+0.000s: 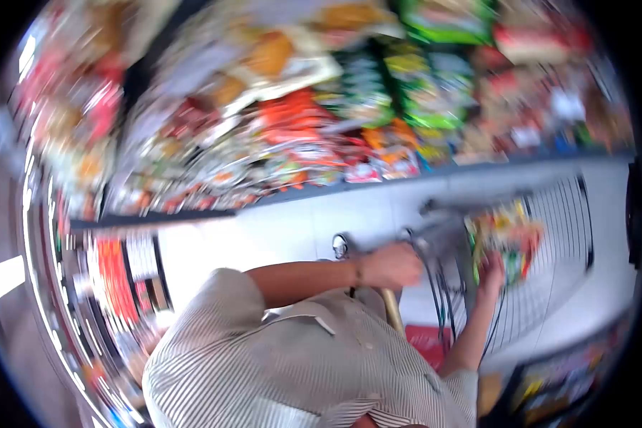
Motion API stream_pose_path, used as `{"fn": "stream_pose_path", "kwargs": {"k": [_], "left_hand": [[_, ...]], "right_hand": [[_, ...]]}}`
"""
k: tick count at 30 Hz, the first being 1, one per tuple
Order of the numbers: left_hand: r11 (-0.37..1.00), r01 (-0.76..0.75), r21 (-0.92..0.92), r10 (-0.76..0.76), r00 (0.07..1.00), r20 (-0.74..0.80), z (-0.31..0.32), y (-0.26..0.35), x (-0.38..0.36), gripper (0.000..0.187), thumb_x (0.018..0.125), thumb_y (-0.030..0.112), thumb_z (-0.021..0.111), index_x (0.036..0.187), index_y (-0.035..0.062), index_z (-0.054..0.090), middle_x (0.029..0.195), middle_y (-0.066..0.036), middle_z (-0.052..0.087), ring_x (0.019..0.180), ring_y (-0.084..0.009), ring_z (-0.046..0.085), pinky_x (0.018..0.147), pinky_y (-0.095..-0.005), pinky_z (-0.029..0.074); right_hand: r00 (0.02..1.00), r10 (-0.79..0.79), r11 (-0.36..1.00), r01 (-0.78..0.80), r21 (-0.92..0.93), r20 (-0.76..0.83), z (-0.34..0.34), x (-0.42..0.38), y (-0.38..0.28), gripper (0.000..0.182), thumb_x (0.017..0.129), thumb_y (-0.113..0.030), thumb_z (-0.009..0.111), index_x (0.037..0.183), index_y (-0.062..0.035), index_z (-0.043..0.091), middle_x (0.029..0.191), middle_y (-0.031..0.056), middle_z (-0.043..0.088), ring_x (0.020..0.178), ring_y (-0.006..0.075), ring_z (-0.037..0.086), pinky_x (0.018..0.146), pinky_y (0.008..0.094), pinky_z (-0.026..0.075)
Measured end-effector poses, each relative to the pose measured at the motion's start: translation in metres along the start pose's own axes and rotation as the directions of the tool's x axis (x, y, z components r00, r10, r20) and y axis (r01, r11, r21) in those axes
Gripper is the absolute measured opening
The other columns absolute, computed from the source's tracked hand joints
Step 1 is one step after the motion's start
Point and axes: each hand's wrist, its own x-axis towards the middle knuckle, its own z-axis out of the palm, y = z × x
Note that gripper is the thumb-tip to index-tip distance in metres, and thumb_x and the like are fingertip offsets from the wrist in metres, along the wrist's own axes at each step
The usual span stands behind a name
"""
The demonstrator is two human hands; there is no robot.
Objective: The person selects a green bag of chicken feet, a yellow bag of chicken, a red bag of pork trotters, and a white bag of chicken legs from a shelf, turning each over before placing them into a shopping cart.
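My left hand [394, 267], with a band at the wrist, is closed at the upper end of the yellowish handle [391, 311] of a wire shopping cart [560, 228]. My right hand [491, 272] reaches over the cart and grips the near edge of a colourful packet [508, 237] in yellow, green and red. The packet overlaps the cart's wire basket in this view. Motion blur hides the print on it.
Beyond the cart runs a long shelf edge [349, 187] under many bagged goods, among them green packets [435, 78] and red-orange packets [292, 118]. More shelving [110, 278] stands at the left. A display [560, 381] is at the lower right. A shoe [341, 246] shows on the pale tiled floor [285, 228].
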Motion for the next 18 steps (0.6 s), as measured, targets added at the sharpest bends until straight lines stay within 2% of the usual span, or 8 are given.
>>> {"fn": "stream_pose_path", "kwargs": {"k": [3, 7, 8, 9, 11, 13, 15, 18], "left_hand": [[0.982, 0.185, -0.043, -0.188, 0.98, -0.07, 0.0, 0.017, 0.001, 0.029, 0.075, 0.033, 0.065, 0.06, 0.0086, 0.067, 0.06, -0.011, 0.063, 0.064, -0.0302, 0.066, 0.062, -0.0419, 0.051], [0.988, 0.145, -0.043, -0.151, 0.929, -0.338, 0.019, 0.005, -0.008, 0.029, 0.074, 0.035, 0.067, 0.064, 0.0077, 0.07, 0.062, -0.012, 0.065, 0.062, -0.0317, 0.064, 0.062, -0.0409, 0.051], [0.986, 0.164, -0.041, -0.168, 0.932, -0.321, 0.018, 0.004, -0.01, 0.03, 0.075, 0.035, 0.066, 0.063, 0.0079, 0.07, 0.062, -0.012, 0.065, 0.062, -0.0313, 0.065, 0.064, -0.0404, 0.051], [0.984, 0.174, -0.032, -0.174, 0.92, -0.352, 0.013, 0.004, -0.014, 0.03, 0.075, 0.035, 0.066, 0.063, 0.0079, 0.07, 0.062, -0.012, 0.065, 0.062, -0.0313, 0.065, 0.064, -0.0404, 0.051], [0.98, 0.199, -0.006, -0.19, 0.923, -0.334, 0.003, 0.009, -0.015, 0.029, 0.075, 0.034, 0.065, 0.062, 0.0082, 0.07, 0.061, -0.011, 0.065, 0.063, -0.0311, 0.065, 0.066, -0.0401, 0.051], [0.981, 0.195, 0.017, -0.172, 0.898, -0.406, 0.013, 0.005, -0.018, 0.026, 0.073, 0.032, 0.064, 0.06, 0.0093, 0.066, 0.062, -0.009, 0.064, 0.065, -0.028, 0.065, 0.069, -0.0386, 0.05], [0.992, 0.126, 0.025, -0.098, 0.867, -0.488, 0.014, 0.009, -0.029, 0.026, 0.074, 0.031, 0.063, 0.06, 0.0096, 0.066, 0.061, -0.008, 0.064, 0.065, -0.0284, 0.065, 0.069, -0.0391, 0.05], [0.997, 0.068, 0.044, -0.037, 0.866, -0.499, 0.018, 0.007, -0.046, 0.022, 0.076, 0.028, 0.061, 0.064, 0.0097, 0.066, 0.068, -0.006, 0.066, 0.072, -0.0258, 0.065, 0.073, -0.0378, 0.05]], "right_hand": [[0.996, -0.069, 0.996, 0.065, -0.069, -0.062, 0.024, -0.015, -0.019, 0.037, 0.096, -0.024, 0.054, 0.128, -0.005, 0.054, 0.117, 0.0101, 0.062, 0.093, 0.0172, 0.061, 0.075, 0.027, 0.048], [0.956, -0.292, 0.945, 0.287, -0.157, -0.005, 0.036, -0.025, -0.022, 0.035, 0.091, -0.014, 0.061, 0.124, -0.0031, 0.055, 0.101, 0.0095, 0.068, 0.078, 0.0116, 0.059, 0.067, 0.0252, 0.048], [0.922, -0.377, 0.917, 0.358, -0.178, -0.09, 0.06, -0.05, -0.027, 0.032, 0.091, -0.011, 0.06, 0.121, -0.0018, 0.056, 0.096, 0.0083, 0.066, 0.076, 0.0117, 0.059, 0.064, 0.0237, 0.047], [0.885, -0.46, 0.881, 0.442, -0.171, -0.08, 0.074, -0.066, -0.031, 0.028, 0.092, -0.011, 0.059, 0.118, -0.0009, 0.058, 0.092, 0.0063, 0.064, 0.075, 0.0119, 0.057, 0.064, 0.0238, 0.046], [0.769, -0.639, 0.726, 0.598, -0.34, -0.012, 0.092, -0.09, -0.038, 0.026, 0.091, -0.011, 0.058, 0.115, -0.0023, 0.061, 0.1, 0.0102, 0.066, 0.078, 0.0153, 0.057, 0.066, 0.0271, 0.048], [0.693, -0.721, 0.665, 0.692, -0.28, 0.002, 0.12, -0.123, -0.043, 0.025, 0.093, -0.009, 0.058, 0.116, 0.0001, 0.06, 0.086, 0.0039, 0.06, 0.068, 0.0112, 0.051, 0.059, 0.0234, 0.043], [0.645, -0.751, 0.567, 0.739, -0.364, 0.139, 0.134, -0.155, -0.044, 0.025, 0.094, -0.011, 0.059, 0.117, -0.0002, 0.06, 0.082, 0.0027, 0.06, 0.066, 0.0098, 0.049, 0.057, 0.0223, 0.041], [0.54, -0.81, 0.468, 0.83, -0.304, 0.227, 0.155, -0.186, -0.015, 0.024, 0.095, -0.013, 0.06, 0.116, -0.0011, 0.059, 0.079, -0.0003, 0.056, 0.064, 0.0064, 0.047, 0.056, 0.0208, 0.038]]}}
